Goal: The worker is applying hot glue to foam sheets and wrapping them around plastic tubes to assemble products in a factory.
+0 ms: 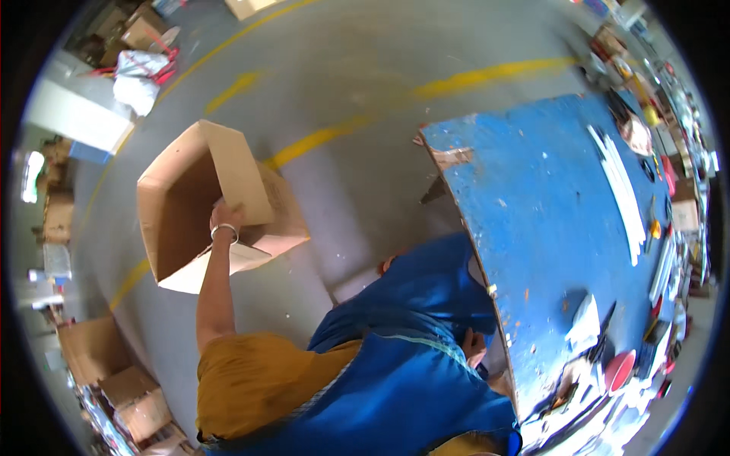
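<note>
Left hand (226,218) gripping flap of open cardboard box (182,209), tipped on the floor (334,76), mouth facing up-left, looks empty; right hand hidden.

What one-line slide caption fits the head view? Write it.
Left hand grips an open cardboard box beside a blue table.

Brown cardboard box (205,205); blue table (547,220); yellow floor lines (456,80).

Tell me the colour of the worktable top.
Blue, scuffed with pale marks, on the worktable; head view.
</note>
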